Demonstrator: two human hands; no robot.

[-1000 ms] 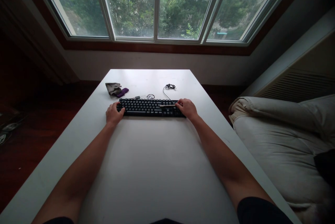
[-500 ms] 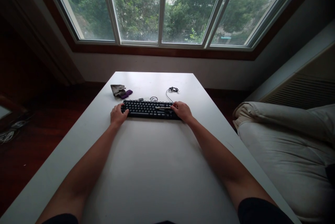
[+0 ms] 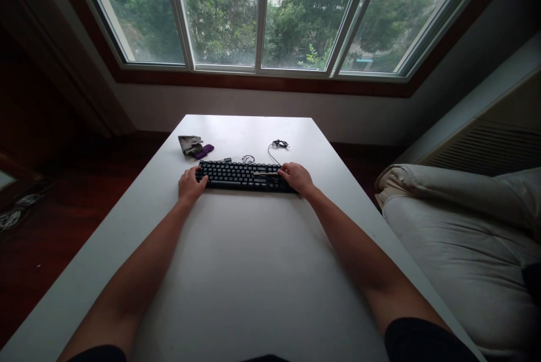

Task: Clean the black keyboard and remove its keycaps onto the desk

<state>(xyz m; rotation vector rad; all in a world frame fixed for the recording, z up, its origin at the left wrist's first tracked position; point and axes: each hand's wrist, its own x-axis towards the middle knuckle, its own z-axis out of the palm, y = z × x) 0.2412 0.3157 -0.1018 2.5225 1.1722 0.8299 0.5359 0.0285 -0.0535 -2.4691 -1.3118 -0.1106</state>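
Note:
A black keyboard lies flat across the white table in front of me. My left hand grips its left end, with the thumb at the near edge and the fingers round the side. Over the keyboard's right end, my right hand pinches a thin, pale, stick-like tool. That tool points left, low over the right-hand keys; whether its tip touches them I cannot tell. The right hand covers the keyboard's right corner.
Behind the keyboard lie a coiled black cable, a small clear item with a dark part, and a grey cloth beside a purple one. A padded beige seat stands right of the white table.
My right hand and the stick-like tool have shifted slightly to the right over the keys. The left hand keeps its hold on the keyboard.

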